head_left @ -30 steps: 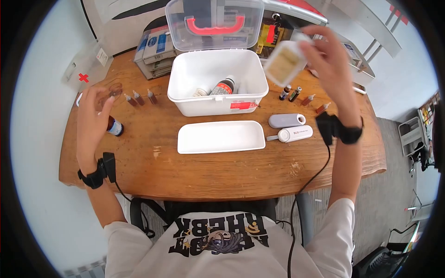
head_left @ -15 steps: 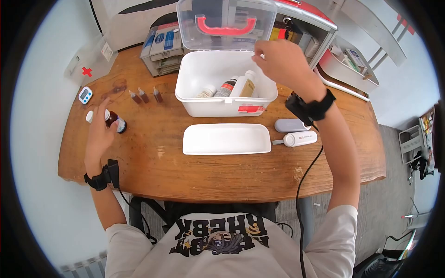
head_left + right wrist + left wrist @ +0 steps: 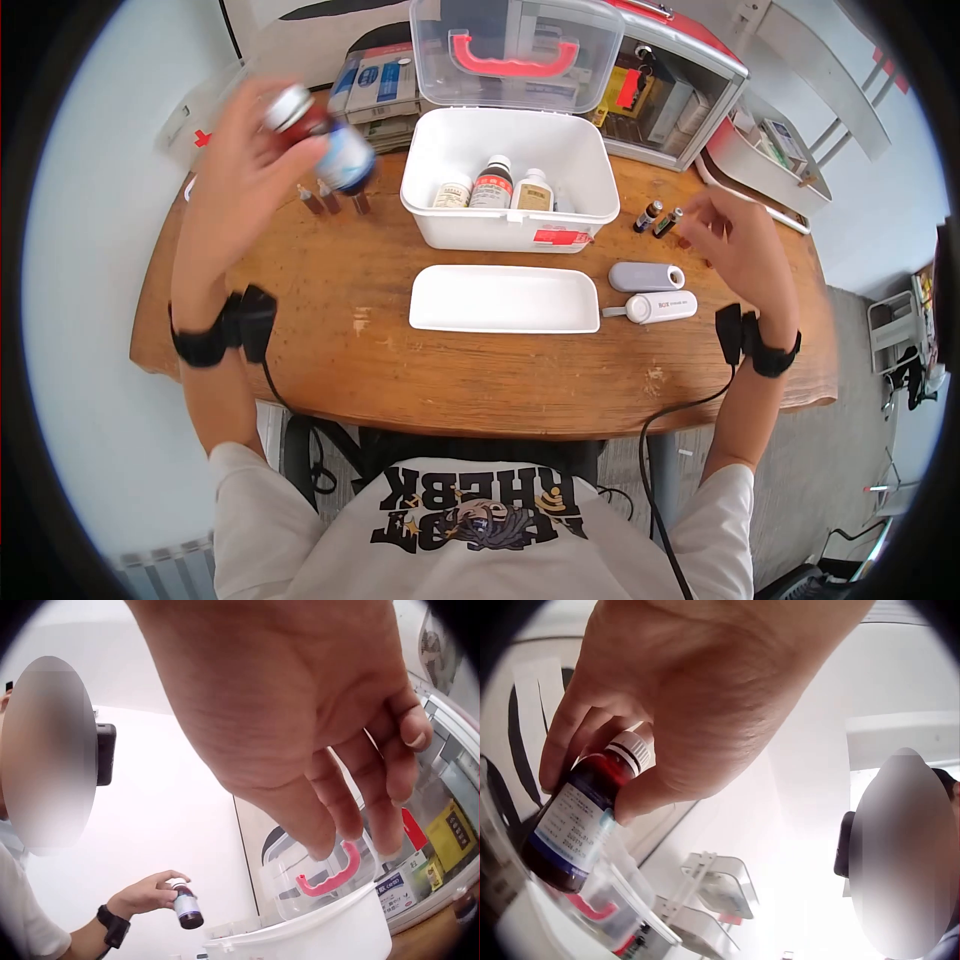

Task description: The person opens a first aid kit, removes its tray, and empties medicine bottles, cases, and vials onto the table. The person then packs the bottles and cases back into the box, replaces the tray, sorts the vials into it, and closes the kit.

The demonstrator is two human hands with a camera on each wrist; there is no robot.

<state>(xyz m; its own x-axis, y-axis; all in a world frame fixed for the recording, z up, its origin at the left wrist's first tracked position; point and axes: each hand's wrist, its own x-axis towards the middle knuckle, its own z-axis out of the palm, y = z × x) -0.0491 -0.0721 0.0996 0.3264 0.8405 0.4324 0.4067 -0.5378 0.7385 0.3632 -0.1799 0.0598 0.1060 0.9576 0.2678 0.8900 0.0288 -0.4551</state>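
My left hand (image 3: 240, 180) grips a brown glass medicine bottle (image 3: 345, 158) with a white cap and a blue-and-white label, raised above the left of the table. In the left wrist view the thumb and fingers pinch the bottle (image 3: 574, 817) near its shoulder, and it tilts. My right hand (image 3: 742, 245) holds nothing; its fingers hang loosely bent beside two small dark vials (image 3: 657, 220). Between the hands stands the white medicine box (image 3: 450, 228), its clear lid (image 3: 520, 30) raised. Inside it are a white bottle (image 3: 452, 193), a red-labelled brown bottle (image 3: 491, 188) and a yellow-labelled white bottle (image 3: 533, 192).
In front of the box lies a white tray (image 3: 505, 300). Right of it are a grey case (image 3: 640, 276) and a white case (image 3: 665, 306). Several small reddish-brown droppers (image 3: 330, 197) stand at left. Cartons (image 3: 385, 85) and a glass-fronted cabinet (image 3: 670, 95) line the back.
The right hand put the yellow-labelled bottle into the box, let go, and moved right to the vials. The left hand took hold of the brown bottle and lifted it.
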